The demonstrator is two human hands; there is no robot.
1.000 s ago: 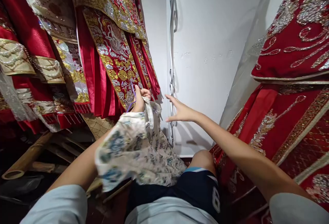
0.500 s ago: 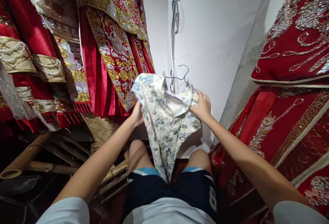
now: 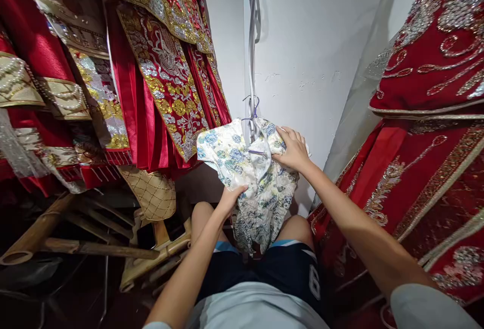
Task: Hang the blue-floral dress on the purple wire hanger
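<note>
A white floral garment (image 3: 236,160) with blue and green flowers hangs on a thin purple hanger (image 3: 257,110) above my lap. The hanger's hook points up, in front of a pale vertical strip on the wall. My left hand (image 3: 231,199) grips the garment's front near its middle, thumb on top and the other fingers hidden behind the cloth. My right hand (image 3: 293,148) holds the shoulder on the right beside the collar, its fingers over the fabric.
Red embroidered garments (image 3: 166,82) with gold and silver hang at the left, and more beaded red garments (image 3: 427,82) at the right. A bamboo chair (image 3: 98,248) stands at the lower left. The white wall (image 3: 302,31) is straight ahead.
My left hand has moved from the garment's left side to its front middle. The garment is spread flatter, and the hanger hook has shifted left. My right hand stays at the shoulder.
</note>
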